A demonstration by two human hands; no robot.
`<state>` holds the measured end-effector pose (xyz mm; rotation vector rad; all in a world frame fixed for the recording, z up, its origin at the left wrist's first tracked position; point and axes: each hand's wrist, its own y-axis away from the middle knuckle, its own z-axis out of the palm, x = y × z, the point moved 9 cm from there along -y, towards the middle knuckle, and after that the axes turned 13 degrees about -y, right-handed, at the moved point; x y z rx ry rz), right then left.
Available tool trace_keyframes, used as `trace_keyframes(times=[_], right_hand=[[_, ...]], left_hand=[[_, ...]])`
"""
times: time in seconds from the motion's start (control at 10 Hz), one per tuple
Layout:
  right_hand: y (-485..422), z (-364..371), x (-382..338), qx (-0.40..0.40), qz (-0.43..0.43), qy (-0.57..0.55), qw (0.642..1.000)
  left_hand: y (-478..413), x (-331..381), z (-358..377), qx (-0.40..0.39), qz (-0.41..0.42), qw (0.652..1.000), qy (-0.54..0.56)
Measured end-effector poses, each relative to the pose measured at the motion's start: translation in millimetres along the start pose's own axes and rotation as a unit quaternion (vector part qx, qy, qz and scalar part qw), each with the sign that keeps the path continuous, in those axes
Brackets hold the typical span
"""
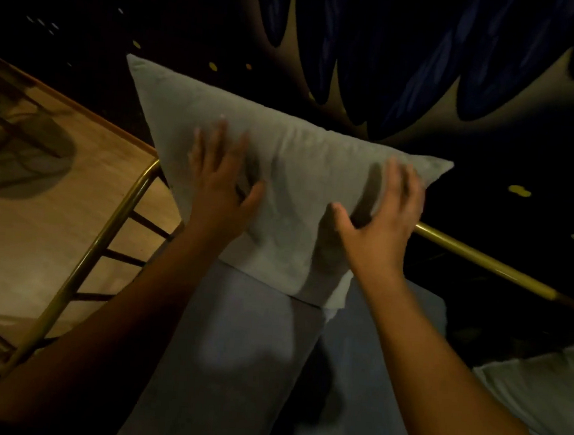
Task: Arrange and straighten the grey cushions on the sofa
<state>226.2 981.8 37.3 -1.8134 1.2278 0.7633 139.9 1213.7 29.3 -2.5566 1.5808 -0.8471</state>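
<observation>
A grey cushion (292,169) stands upright in the sofa's corner, leaning against the gold metal frame. My left hand (221,178) lies flat on its left face with the fingers spread. My right hand (382,211) presses the cushion's right side, fingers spread and curved over the fabric, thumb out. Neither hand grips it. Below the cushion lies the grey seat cushion (234,350) of the sofa. Another grey cushion (547,388) shows at the right edge, partly cut off.
The sofa's gold metal rail (105,237) runs down the left side and another rail (481,258) along the back right. Left of the sofa is a light wooden floor (20,230) with a dark object. A dark blue patterned wall (394,54) stands behind.
</observation>
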Motion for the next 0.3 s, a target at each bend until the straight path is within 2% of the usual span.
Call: trace_keyframes(times=[0.1,0.2,0.3], right_hand=[[-15,12,-1,-0.094,0.022,0.117,0.988],[-10,10,3,-0.164,0.059,0.121,0.977],[1,-17,-9,-0.155,0.046,0.078,0.984]], left_hand=[[-11,19,17,-0.084,0.026,0.992,-0.093],[-12,22,20,-0.122,0.013,0.983,-0.134],[0,27,13,-0.134,-0.012,0.988,-0.079]])
